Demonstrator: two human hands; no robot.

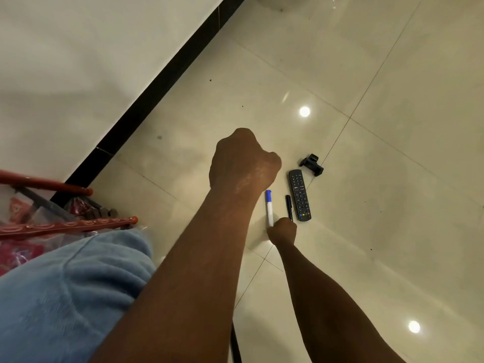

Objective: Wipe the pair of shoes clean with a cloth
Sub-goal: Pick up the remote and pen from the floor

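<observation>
No shoes are in view. My left hand (243,158) is a fist held above the tiled floor, back of the hand toward me, with nothing visible in it. My right hand (282,231) is farther down, fingers curled, knuckles on the floor at the near ends of a blue-capped white marker (269,208) and a black pen (289,206). Whether it grips either one is hidden. A blue fleecy fabric (65,292) fills the lower left beside my left forearm; I cannot tell if it is a cloth or clothing.
A black remote control (300,195) and a small black clip-like holder (312,165) lie on the glossy cream floor tiles (366,179). A wall with a black skirting strip (162,82) runs diagonally at left. Red-framed plastic packaging (39,210) sits by the wall.
</observation>
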